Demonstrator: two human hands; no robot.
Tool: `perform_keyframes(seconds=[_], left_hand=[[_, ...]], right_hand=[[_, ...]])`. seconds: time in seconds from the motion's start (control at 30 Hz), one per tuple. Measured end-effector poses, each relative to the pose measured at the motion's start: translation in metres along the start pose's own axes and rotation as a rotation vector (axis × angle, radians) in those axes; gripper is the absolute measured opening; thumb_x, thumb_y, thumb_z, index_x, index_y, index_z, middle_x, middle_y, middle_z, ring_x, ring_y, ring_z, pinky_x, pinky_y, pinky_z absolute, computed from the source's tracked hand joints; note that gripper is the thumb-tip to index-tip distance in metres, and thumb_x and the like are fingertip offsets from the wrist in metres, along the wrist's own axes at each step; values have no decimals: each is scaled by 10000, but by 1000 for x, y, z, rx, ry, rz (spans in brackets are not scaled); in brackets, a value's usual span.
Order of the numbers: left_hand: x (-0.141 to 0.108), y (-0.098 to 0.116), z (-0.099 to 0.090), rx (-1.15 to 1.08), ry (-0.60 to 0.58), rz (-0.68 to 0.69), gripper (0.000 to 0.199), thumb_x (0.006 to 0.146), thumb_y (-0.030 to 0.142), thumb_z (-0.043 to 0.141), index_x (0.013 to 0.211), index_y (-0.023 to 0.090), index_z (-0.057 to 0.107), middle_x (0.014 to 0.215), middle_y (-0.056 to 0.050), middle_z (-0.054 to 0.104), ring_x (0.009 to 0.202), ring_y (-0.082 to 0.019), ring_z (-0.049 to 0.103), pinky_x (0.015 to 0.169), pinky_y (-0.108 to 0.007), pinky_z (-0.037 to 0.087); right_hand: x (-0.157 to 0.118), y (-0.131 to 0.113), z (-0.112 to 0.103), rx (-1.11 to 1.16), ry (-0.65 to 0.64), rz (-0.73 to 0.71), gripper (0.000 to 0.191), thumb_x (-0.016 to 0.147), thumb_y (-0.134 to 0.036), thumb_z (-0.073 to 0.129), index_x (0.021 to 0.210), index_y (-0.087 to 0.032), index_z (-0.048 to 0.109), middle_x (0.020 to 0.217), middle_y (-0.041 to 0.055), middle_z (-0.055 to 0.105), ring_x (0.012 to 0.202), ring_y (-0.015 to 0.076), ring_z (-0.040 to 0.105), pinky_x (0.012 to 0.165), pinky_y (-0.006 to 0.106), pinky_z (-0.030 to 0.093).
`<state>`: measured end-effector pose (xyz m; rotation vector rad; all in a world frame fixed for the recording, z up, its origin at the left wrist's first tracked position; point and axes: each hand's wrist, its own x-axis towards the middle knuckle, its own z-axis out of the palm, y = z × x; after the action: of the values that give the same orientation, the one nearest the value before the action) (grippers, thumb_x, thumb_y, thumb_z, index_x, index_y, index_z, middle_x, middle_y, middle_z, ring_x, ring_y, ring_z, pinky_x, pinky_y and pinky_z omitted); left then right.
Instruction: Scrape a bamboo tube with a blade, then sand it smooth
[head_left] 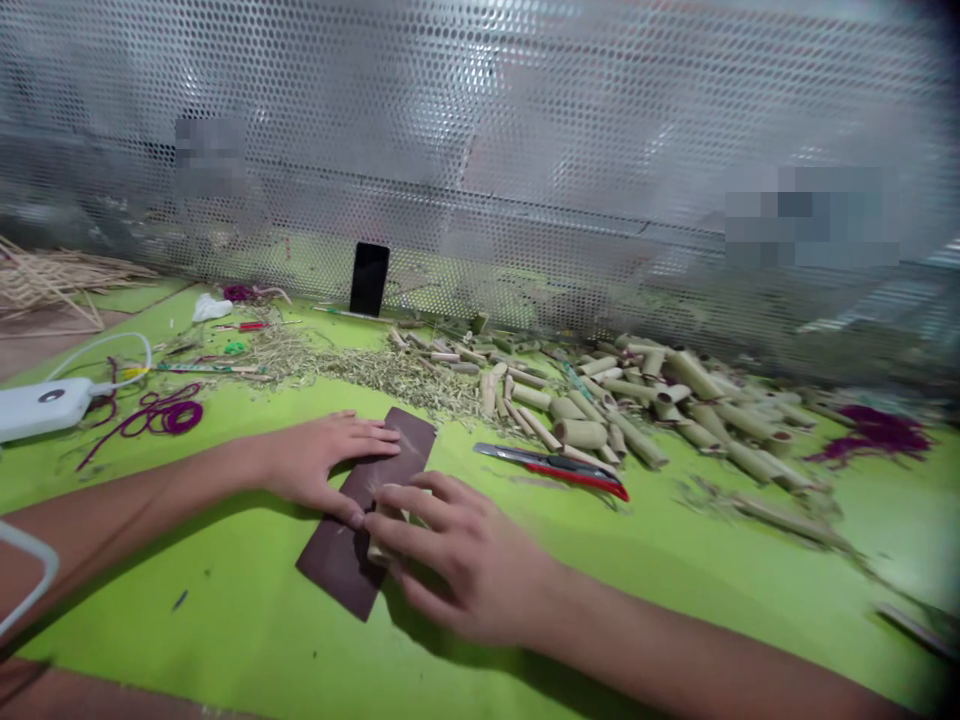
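A dark brown strip of sandpaper lies slantwise on the green sheet in front of me. My left hand rests on its left edge, fingers stretched flat and thumb pointing to the middle. Pale dust marks show on the paper's surface. In the fingers of my right hand is a short piece of bamboo, pressed against the sandpaper; the fingers cover much of it. Just beyond my right hand lies a utility knife with a red and black handle, its blade pointing left.
Behind the knife spreads a heap of cut bamboo tubes beside shavings. A phone leans on the perforated metal screen. Purple yarn and a white power bank with a cable lie at left, thin sticks farther back.
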<state>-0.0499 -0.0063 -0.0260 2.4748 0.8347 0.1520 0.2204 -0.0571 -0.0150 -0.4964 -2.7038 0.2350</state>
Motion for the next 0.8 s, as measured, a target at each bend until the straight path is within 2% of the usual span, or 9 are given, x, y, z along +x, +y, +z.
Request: perform_keyframes(seconds=[0.07, 0.2, 0.23, 0.33, 0.4, 0.5, 0.6, 0.73, 0.8], left_hand=[[0, 0, 0, 11, 4, -6, 1004, 851, 790, 721, 1644, 247, 431, 1738, -122, 339, 1604, -414, 319, 1336, -619, 163], [1, 1, -1, 28, -4, -11, 984, 867, 788, 707, 1651, 268, 414, 1738, -118, 338, 1598, -410, 334, 1332, -632, 156], [1, 2, -1, 25, -3, -2, 978, 867, 787, 707, 1647, 270, 422, 1735, -117, 344, 1596, -409, 340, 1333, -629, 156], [0, 1, -1, 14, 7, 13, 967, 868, 790, 704, 1639, 271, 436, 1731, -115, 357, 1597, -405, 338, 1334, -618, 159], [-1, 0, 0, 17, 7, -1, 974, 873, 792, 697, 1645, 263, 426, 1736, -119, 343, 1605, -408, 320, 1332, -619, 159], [-1, -1, 0, 20, 3, -13, 1012, 860, 802, 706, 1652, 244, 414, 1740, -132, 330, 1603, -413, 321, 1332, -620, 161], [0, -2, 1, 14, 4, 2, 1014, 856, 803, 711, 1655, 258, 406, 1737, -130, 337, 1597, -412, 335, 1331, -633, 145], [-1, -1, 0, 12, 11, 19, 965, 878, 781, 704, 1646, 270, 423, 1735, -123, 343, 1598, -408, 336, 1333, -626, 152], [-1, 0, 0, 12, 17, 11, 964, 878, 784, 701, 1644, 266, 429, 1734, -123, 346, 1599, -412, 334, 1331, -627, 166]], right_hand=[[1, 4, -1, -26, 3, 14, 311, 1045, -304, 591, 1310, -204, 718, 1280, 116, 745, 1116, 268, 668, 996, 475, 561], [2, 11, -2, -166, 22, 202, 280, 1061, -293, 598, 1298, -225, 730, 1295, 133, 732, 1112, 292, 659, 907, 497, 587], [1, 10, -1, -176, 19, 173, 276, 1060, -288, 599, 1294, -224, 731, 1281, 136, 732, 1100, 287, 655, 902, 483, 587], [-2, 1, 3, -168, 9, -39, 327, 1037, -286, 623, 1352, -234, 697, 1276, 137, 716, 1076, 273, 635, 930, 454, 570], [-2, 0, 4, -171, 5, -102, 346, 1030, -309, 638, 1366, -244, 687, 1284, 133, 707, 1077, 277, 627, 942, 457, 564], [1, 8, 2, -192, 14, 17, 253, 1066, -342, 603, 1252, -223, 725, 1259, 131, 720, 1076, 286, 639, 904, 459, 577], [3, 11, 3, -222, 61, 155, 253, 1093, -314, 558, 1249, -181, 706, 1250, 151, 734, 1076, 290, 658, 890, 470, 590], [1, 0, 7, -88, 67, 2, 253, 1078, -306, 582, 1262, -157, 669, 1194, 135, 761, 1048, 255, 682, 965, 448, 577], [1, -1, 6, -12, 47, 13, 285, 1055, -342, 628, 1283, -172, 653, 1153, 116, 776, 1029, 248, 697, 974, 450, 581]])
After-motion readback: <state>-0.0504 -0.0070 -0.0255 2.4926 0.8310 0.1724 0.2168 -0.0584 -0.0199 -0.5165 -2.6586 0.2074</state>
